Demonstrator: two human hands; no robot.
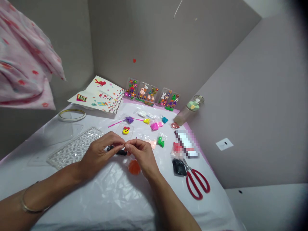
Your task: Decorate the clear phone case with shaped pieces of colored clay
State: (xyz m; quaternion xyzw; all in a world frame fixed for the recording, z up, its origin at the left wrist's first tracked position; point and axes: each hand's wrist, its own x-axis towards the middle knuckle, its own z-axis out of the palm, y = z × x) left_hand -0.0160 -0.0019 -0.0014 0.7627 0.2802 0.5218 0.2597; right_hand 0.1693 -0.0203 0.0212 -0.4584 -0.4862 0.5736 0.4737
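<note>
My left hand (102, 149) and my right hand (141, 155) meet over the table, thumbs and forefingers pinched together. Whatever sits between the fingertips is too small to make out. Just below them lies a black object (121, 152), partly covered by my left hand. An orange lump of clay (134, 167) rests under my right hand. Behind the hands, a yellow clay face (125, 130) with red parts on top lies on a clear phone case (119, 132).
Bags of coloured clay, such as green (161, 141), purple (129, 120) and black (179, 167), lie about. Red-handled scissors (197, 184) are at right, a bottle (189, 110) behind. A textured clear tray (72, 149) lies left. Decorated cases (132, 89) lean on the wall.
</note>
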